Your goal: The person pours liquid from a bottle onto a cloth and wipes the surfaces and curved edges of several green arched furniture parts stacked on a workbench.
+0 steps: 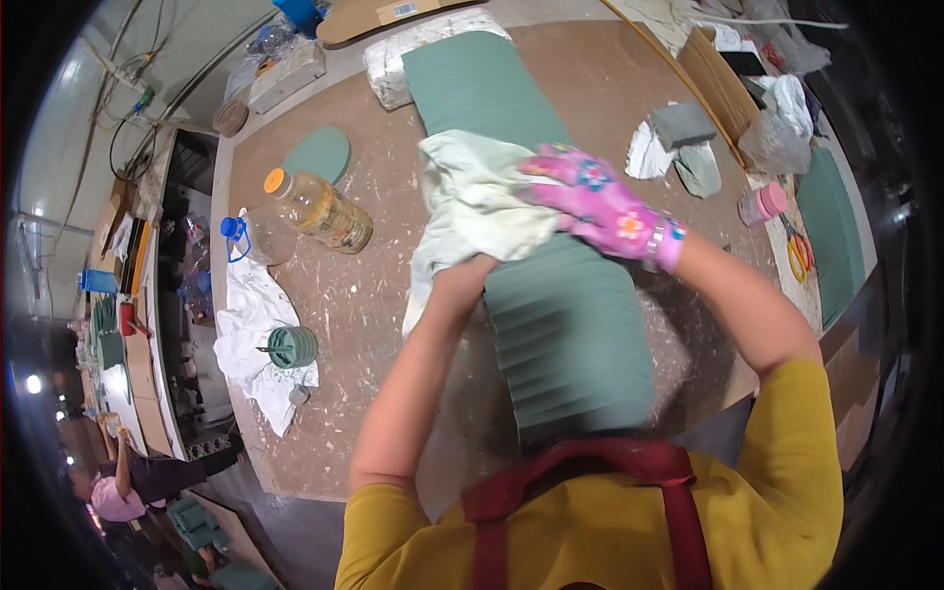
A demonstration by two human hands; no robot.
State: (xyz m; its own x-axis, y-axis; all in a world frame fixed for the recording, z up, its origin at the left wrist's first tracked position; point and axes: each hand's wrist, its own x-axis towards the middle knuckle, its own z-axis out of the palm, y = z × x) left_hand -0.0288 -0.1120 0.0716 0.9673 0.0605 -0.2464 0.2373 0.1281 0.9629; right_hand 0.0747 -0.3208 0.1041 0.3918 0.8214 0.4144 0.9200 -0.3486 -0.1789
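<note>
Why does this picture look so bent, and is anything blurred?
Head view: the fisheye lens bows the edges of the brown, white-flecked tabletop; head view: the long, ribbed green sheet is smeared at its near part, probably by motion; head view: a soft dark shadow lies right of that sheet.

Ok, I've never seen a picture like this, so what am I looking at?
There's no machine, just a person at work. The one picture comes from a fisheye camera on their head, looking down, so straight edges bend. The right hand, in a pink flowered glove, lies on a pale cloth over a green strip. The left hand is mostly hidden by the cloth, so its grip isn't clear. The table also holds an orange-capped bottle and a jar on the left, and a grey block on the right.
</note>
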